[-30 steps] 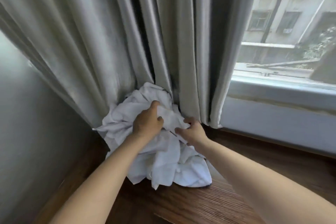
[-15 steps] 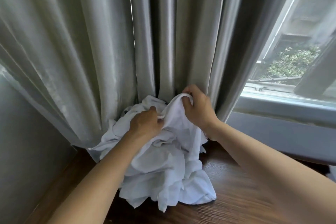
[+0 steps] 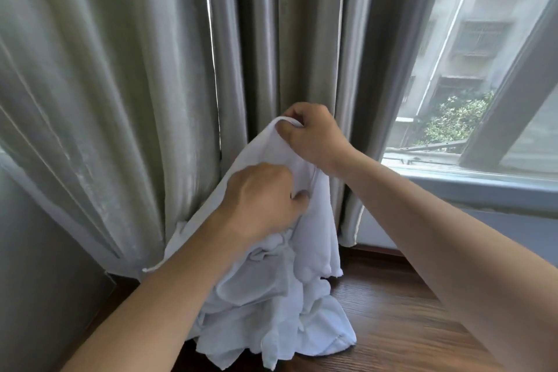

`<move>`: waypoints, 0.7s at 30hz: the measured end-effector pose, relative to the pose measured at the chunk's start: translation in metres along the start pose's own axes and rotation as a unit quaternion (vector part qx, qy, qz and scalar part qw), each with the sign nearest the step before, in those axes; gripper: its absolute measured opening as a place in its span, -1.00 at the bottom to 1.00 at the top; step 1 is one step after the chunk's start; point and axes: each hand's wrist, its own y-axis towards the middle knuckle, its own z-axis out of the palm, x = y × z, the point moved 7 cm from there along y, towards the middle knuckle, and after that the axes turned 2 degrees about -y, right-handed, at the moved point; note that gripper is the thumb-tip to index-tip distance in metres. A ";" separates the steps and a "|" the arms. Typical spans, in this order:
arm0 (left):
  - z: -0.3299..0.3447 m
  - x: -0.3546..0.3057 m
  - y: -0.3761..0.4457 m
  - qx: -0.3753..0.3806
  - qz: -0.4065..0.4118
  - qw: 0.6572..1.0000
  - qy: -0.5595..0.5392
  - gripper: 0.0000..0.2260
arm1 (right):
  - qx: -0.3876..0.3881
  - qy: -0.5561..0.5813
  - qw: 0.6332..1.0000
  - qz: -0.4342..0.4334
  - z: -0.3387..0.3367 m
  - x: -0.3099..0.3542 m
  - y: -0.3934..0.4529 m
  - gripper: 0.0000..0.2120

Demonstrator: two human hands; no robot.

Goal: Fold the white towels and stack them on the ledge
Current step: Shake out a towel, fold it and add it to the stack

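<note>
Below the left hand (image 3: pixel 265 199), its forearm covers the middle of the white towel pile (image 3: pixel 271 305), hiding how many towels lie there. The left fingertips are buried in the cloth they grip. Above, the right hand (image 3: pixel 314 136) pinches a towel edge (image 3: pixel 280 124); its fingertips curl out of sight behind it. Both arms are cut off by the bottom edge.

We see long grey-green curtains (image 3: pixel 136 84) hanging in deep folds across most of the view, their hems reaching a dark wooden surface (image 3: pixel 398 320) with visible grain. To the left stands a plain grey wall (image 3: pixel 36 281). To the right, a window (image 3: pixel 471 75) with a grey frame lets in daylight; through the glass we see a pale multi-storey building (image 3: pixel 483 30) and some green foliage (image 3: pixel 453 118).
</note>
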 end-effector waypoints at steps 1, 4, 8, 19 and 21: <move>0.012 -0.012 -0.004 0.071 0.006 0.996 -0.057 -0.56 | 0.001 0.018 1.000 0.010 -0.007 0.007 0.002 -0.90; 0.032 -0.036 -0.008 0.100 0.018 0.970 -0.219 -0.51 | 0.000 0.085 0.995 0.058 -0.030 0.020 0.002 -0.89; 0.022 -0.055 0.000 0.081 0.026 0.918 -0.388 -0.65 | 0.004 0.167 0.980 0.109 -0.067 0.027 -0.007 -0.81; -0.115 -0.160 0.047 -0.042 0.099 0.751 -0.652 -0.91 | -0.068 0.120 0.989 -0.056 -0.217 0.030 -0.077 -0.49; -0.138 -0.182 0.052 -0.052 0.115 0.743 -0.657 -0.80 | -0.067 0.019 0.992 -0.105 -0.238 0.029 -0.099 -0.43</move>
